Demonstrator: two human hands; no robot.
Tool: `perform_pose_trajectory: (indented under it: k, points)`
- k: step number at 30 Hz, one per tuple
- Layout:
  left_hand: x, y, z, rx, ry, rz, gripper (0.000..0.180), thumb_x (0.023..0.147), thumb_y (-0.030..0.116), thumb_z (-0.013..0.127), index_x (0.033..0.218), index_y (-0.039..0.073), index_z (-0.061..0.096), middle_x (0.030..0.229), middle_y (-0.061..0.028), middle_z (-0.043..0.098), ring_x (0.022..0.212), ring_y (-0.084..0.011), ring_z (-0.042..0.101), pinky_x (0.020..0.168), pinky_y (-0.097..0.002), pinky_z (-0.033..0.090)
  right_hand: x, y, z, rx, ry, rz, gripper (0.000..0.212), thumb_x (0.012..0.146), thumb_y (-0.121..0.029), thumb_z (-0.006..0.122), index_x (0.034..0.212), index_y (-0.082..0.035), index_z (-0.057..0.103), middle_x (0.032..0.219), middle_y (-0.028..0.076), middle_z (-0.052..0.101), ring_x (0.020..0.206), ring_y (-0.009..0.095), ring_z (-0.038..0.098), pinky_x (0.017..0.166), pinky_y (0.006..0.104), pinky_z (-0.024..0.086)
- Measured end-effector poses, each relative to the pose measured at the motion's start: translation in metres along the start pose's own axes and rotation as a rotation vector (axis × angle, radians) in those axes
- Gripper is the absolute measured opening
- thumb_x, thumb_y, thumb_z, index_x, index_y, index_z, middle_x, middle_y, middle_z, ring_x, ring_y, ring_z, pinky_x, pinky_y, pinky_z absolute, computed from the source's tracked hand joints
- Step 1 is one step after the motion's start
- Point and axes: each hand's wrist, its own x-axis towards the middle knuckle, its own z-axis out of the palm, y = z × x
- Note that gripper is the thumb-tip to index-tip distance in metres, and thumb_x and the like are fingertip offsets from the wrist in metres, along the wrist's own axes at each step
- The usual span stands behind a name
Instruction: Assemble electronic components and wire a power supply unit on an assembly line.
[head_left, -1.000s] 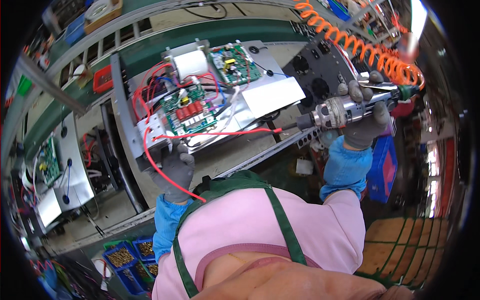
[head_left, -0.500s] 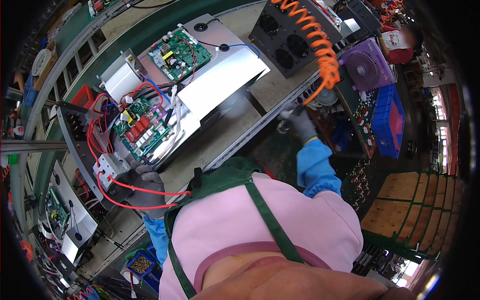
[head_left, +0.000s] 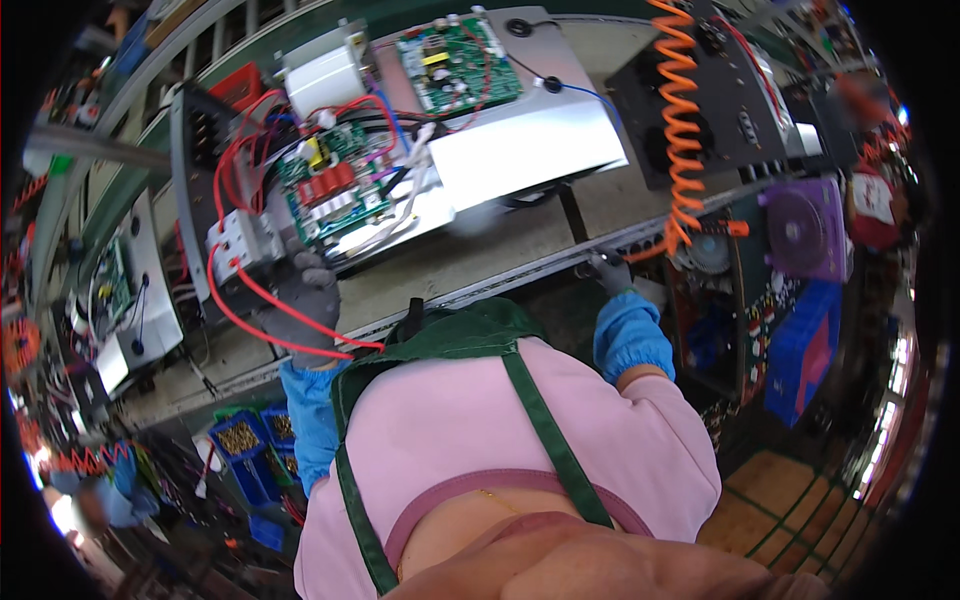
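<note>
My left hand (head_left: pixel 300 300), in a grey glove, is beside a white-grey terminal block (head_left: pixel 238 240) at the open chassis's left end. Its fingers are bent and close together; what they grip is hidden. Two thick red wires (head_left: pixel 285 308) run from the block across this hand to my apron. The chassis holds a green circuit board (head_left: pixel 335 190) with red and white components, and bright sheet metal (head_left: pixel 525 150). My gloved right hand (head_left: pixel 612 274) is closed around a dark hand tool (head_left: pixel 585 268) at the bench's front rail. An orange coiled hose (head_left: pixel 682 150) leads to it.
Another green board (head_left: pixel 458 65) sits on the metal plate behind. A black housing (head_left: pixel 720 115) stands farther right, with a purple fan (head_left: pixel 805 230) below it. Blue bins (head_left: pixel 240 440) of small metal parts are at lower left, and a blue crate (head_left: pixel 800 350) is at right.
My view has turned, so the bench appears higher and farther right. My right hand has brought the tool up against the front rail. My left hand stays beside the terminal block.
</note>
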Motion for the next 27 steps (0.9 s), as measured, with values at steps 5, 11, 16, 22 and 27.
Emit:
perform_pose_trajectory:
  k: [5, 11, 16, 22, 27]
  points:
    - [-0.033, 0.008, 0.006, 0.217, 0.17, 0.033, 0.056, 0.085, 0.043, 0.055, 0.122, 0.0, 0.052, 0.13, -0.0178, 0.047, 0.111, -0.0291, 0.047, 0.088, -0.0369, 0.04, -0.032, -0.023, 0.018, 0.183, 0.153, 0.243, 0.035, 0.087, -0.021, 0.062, 0.122, -0.019, 0.056, 0.101, 0.001, 0.064, 0.085, 0.015, 0.06, 0.073, 0.0367, 0.048]
    - [-0.081, 0.108, -0.009, 1.097, 0.545, 0.395, 0.053, 0.085, 0.032, 0.059, 0.122, -0.003, 0.05, 0.129, -0.0162, 0.049, 0.108, -0.0256, 0.055, 0.085, -0.0329, 0.046, -0.067, -0.069, 0.054, 0.31, 0.343, 0.538, 0.04, 0.087, -0.023, 0.061, 0.125, -0.016, 0.051, 0.111, 0.009, 0.06, 0.094, 0.025, 0.06, 0.077, 0.0407, 0.051]
    - [-0.024, 0.023, 0.125, 2.464, -0.089, 0.838, 0.061, 0.062, 0.0, 0.069, 0.121, 0.005, 0.054, 0.143, -0.0194, 0.032, 0.129, -0.0328, 0.04, 0.103, -0.0415, 0.037, -0.066, -0.126, 0.08, 0.24, -0.223, 0.416, 0.045, 0.085, -0.03, 0.06, 0.122, -0.005, 0.052, 0.104, 0.014, 0.059, 0.091, 0.028, 0.06, 0.081, 0.0437, 0.051]
    - [0.006, 0.025, 0.13, 2.858, -0.392, 0.974, 0.043, 0.075, 0.01, 0.07, 0.115, 0.002, 0.057, 0.127, -0.0192, 0.051, 0.12, -0.0325, 0.049, 0.101, -0.0416, 0.039, -0.13, -0.35, 0.114, 0.17, -0.714, -0.466, 0.03, 0.08, -0.016, 0.055, 0.103, 0.003, 0.059, 0.078, 0.011, 0.062, 0.071, 0.022, 0.063, 0.07, 0.0335, 0.051]
    - [0.011, 0.094, 0.078, 0.928, 0.261, 0.761, 0.038, 0.096, 0.025, 0.046, 0.12, -0.003, 0.054, 0.122, -0.0187, 0.057, 0.111, -0.0278, 0.056, 0.1, -0.0396, 0.044, -0.105, -0.43, 0.12, 0.167, 0.079, -0.71, 0.026, 0.084, -0.009, 0.06, 0.108, 0.001, 0.06, 0.086, 0.007, 0.063, 0.078, 0.014, 0.06, 0.073, 0.0257, 0.048]
